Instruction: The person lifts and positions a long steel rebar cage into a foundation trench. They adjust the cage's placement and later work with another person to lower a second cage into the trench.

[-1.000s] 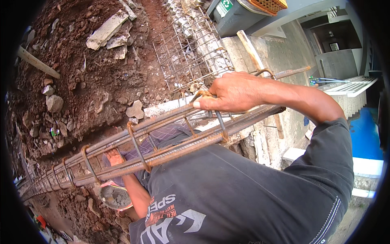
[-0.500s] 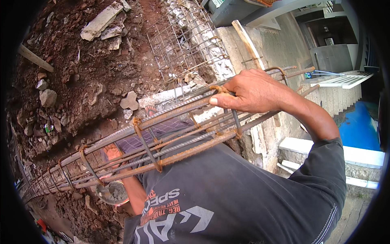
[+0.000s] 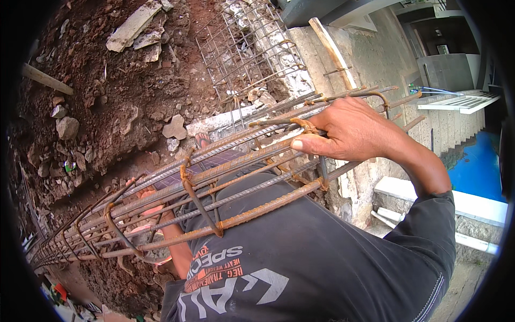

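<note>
A long rebar cage (image 3: pixel 244 219), made of rusty ribbed bars tied with bent stirrups, slants across in front of my body from far left to upper right. My right hand (image 3: pixel 348 131) is closed over its upper bars near the right end, with the thumb along a rusty stirrup bend. Lower left, my left hand (image 3: pixel 144 192) is seen partly through the cage. Its fingers curl at the upper bars, and rods cross in front of the palm. My dark T-shirt lies behind the cage.
Another rebar mesh cage (image 3: pixel 252 48) lies in the trench beside a rough concrete edge. Broken stones (image 3: pixel 175 127) and dug red soil (image 3: pixel 118 86) are on the left. A wooden stake (image 3: pixel 332 51) stands by the wall. Behind the cage is a bucket (image 3: pixel 155 249). White pipes (image 3: pixel 472 243) run at right.
The cage has tipped and looks larger, its bars now spread wider apart in view. My right hand has shifted slightly right and down with it; my left hand has moved up slightly.
</note>
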`<state>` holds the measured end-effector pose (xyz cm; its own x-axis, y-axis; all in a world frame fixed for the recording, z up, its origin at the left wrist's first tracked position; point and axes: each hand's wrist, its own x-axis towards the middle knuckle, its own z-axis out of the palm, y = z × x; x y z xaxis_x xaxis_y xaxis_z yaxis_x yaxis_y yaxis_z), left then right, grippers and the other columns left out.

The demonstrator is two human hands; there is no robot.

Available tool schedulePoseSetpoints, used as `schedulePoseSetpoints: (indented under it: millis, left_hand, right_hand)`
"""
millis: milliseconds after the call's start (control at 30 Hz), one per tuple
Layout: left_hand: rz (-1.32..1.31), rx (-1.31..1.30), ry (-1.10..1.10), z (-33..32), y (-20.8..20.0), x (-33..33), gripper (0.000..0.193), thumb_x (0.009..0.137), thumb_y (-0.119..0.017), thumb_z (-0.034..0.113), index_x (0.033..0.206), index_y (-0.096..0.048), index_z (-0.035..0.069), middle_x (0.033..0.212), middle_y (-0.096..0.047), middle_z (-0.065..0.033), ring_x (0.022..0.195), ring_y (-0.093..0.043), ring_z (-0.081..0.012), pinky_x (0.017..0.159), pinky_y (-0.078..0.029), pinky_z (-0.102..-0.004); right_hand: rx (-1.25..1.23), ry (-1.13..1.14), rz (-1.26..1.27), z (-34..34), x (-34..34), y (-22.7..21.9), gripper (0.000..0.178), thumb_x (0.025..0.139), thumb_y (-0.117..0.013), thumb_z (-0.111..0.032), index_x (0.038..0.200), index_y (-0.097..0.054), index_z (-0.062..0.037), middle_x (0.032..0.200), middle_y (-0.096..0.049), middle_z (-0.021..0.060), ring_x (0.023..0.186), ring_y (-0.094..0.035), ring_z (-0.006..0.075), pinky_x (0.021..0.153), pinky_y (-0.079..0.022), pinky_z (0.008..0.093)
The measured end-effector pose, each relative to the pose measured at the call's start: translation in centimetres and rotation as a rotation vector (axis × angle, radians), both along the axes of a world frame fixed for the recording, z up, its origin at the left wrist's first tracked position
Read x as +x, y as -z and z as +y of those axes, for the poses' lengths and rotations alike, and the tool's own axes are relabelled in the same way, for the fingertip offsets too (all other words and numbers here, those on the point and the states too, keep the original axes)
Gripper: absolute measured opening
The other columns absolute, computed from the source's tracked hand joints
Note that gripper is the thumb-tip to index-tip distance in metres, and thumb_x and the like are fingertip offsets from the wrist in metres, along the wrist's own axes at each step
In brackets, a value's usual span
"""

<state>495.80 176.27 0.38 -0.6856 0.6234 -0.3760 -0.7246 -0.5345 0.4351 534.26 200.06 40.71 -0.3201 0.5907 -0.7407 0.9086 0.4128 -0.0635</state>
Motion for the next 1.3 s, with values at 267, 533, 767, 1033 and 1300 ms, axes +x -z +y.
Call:
schedulePoseSetpoints:
  millis: [267, 533, 767, 1033, 1300]
  left_hand:
    - [0.155, 0.030, -0.078, -2.0, -6.2, -5.7, 0.072, 0.092, -0.052, 0.038, 0.144, -0.027, -0.004, 0.149, -0.035, -0.0194, 0.138, -0.033, -0.0305, 0.117, -0.025, -0.0446]
    - [-0.070, 0.322, 0.034, 2.6, 1.2, 4.4, 0.072, 0.091, -0.055, 0.038, 0.144, -0.028, -0.004, 0.148, -0.035, -0.0190, 0.138, -0.034, -0.0298, 0.117, -0.026, -0.0437]
    - [-0.074, 0.453, 0.095, 3.2, 1.6, 5.0, 0.073, 0.090, -0.057, 0.038, 0.143, -0.028, -0.004, 0.148, -0.036, -0.0187, 0.137, -0.035, -0.0292, 0.117, -0.028, -0.0429]
    - [-0.049, 0.419, 0.129, 1.6, 1.9, 5.1, 0.073, 0.090, -0.058, 0.037, 0.143, -0.029, -0.003, 0.148, -0.036, -0.0179, 0.137, -0.036, -0.0283, 0.117, -0.028, -0.0427]
    - [-0.020, 0.382, 0.180, 1.5, 2.0, 4.4, 0.072, 0.090, -0.059, 0.037, 0.143, -0.030, -0.002, 0.148, -0.037, -0.0170, 0.137, -0.037, -0.0274, 0.117, -0.028, -0.0428]
  right_hand:
    - [0.133, -0.045, 0.048, -0.9, 1.0, -1.8, 0.077, 0.090, -0.040, -0.070, 0.060, -0.060, -0.0020, 0.045, -0.047, 0.0123, 0.048, -0.053, 0.0294, 0.050, -0.041, 0.0456]
    - [0.037, 0.032, 0.038, 0.5, 1.3, 0.4, 0.076, 0.089, -0.042, -0.070, 0.062, -0.063, -0.0033, 0.044, -0.046, 0.0100, 0.046, -0.052, 0.0274, 0.051, -0.040, 0.0444]
    - [0.038, -0.023, 0.085, 0.4, 1.7, 1.3, 0.076, 0.089, -0.039, -0.071, 0.066, -0.064, -0.0031, 0.046, -0.049, 0.0141, 0.050, -0.055, 0.0340, 0.053, -0.041, 0.0476]
    - [-0.012, -0.026, 0.071, 0.2, 2.7, 0.5, 0.068, 0.088, -0.045, -0.067, 0.075, -0.068, -0.0047, 0.046, -0.051, 0.0134, 0.050, -0.058, 0.0355, 0.052, -0.043, 0.0465]
    - [0.015, -0.042, 0.073, 0.9, 3.1, 0.5, 0.068, 0.089, -0.046, -0.066, 0.073, -0.067, -0.0037, 0.046, -0.051, 0.0147, 0.047, -0.058, 0.0345, 0.046, -0.039, 0.0436]
